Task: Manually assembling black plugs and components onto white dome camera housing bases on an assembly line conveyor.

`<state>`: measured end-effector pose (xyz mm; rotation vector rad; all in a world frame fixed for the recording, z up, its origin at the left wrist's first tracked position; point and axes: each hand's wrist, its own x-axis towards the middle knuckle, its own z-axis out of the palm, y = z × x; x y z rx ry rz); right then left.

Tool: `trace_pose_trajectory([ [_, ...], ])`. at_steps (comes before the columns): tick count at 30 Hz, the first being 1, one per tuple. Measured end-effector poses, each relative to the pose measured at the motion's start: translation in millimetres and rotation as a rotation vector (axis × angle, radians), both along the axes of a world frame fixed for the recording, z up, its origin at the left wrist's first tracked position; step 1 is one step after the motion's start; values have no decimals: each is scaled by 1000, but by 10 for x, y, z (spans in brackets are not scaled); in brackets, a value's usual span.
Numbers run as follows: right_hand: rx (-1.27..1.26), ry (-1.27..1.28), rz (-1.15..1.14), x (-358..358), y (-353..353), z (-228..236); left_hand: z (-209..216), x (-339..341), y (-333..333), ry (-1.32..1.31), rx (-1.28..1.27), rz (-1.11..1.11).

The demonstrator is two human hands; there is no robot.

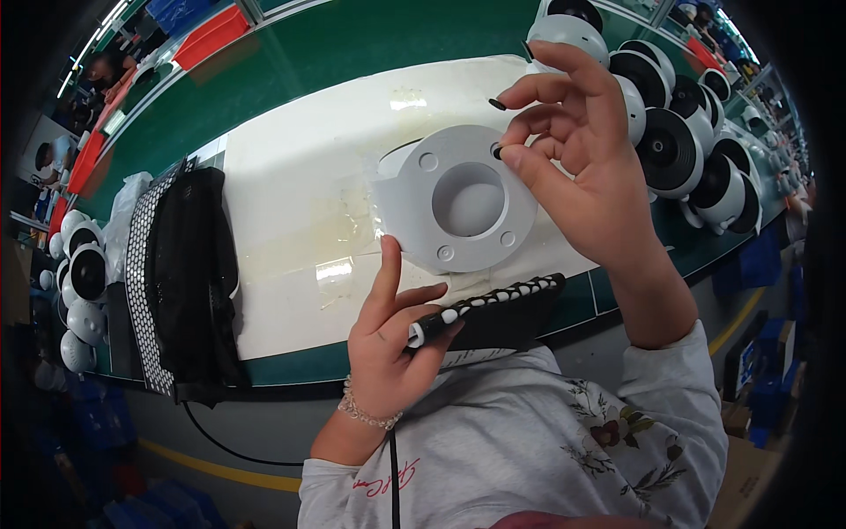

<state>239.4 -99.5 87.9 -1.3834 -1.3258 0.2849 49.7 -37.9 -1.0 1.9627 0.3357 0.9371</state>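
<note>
A white round base (414, 207) with a large central hole and small round recesses around its ring lies on the pale mat. At the upper-right recess, my right hand (582, 150) pinches a small black round pad (499, 152) between thumb and finger. More dark bits show at its other fingertips, too small to make out fully. My left hand (388, 353) grips the end of a black sheet (507, 309) with white round spots along its edge. One raised finger of that hand reaches the base's near-left rim.
Several white-and-black rounded devices (670, 150) crowd the table's right end, and more (86, 273) stand at the far left. Black material with a white-spotted strip (181, 273) lies left of the mat (282, 176). Red bins (211, 38) line the far side, where other people work.
</note>
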Motion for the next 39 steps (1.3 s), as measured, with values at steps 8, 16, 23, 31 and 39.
trace_pose_trajectory([
  [8, 60, -578, -45, 169, -140, -118, 112, 42, -28, 70, 122, -36],
  [16, 280, -562, -25, 157, -34, -29, 60, 108, -38, 8, 115, -60],
  [23, 43, -191, 99, 59, 174, -118, 39, 124, -28, 37, 72, -44],
  [31, -6, -351, -47, 4, 107, -89, 26, 137, 10, 7, 175, -21],
  [39, -104, -795, -145, -103, -142, 13, 44, 128, 4, 15, 154, -13],
])
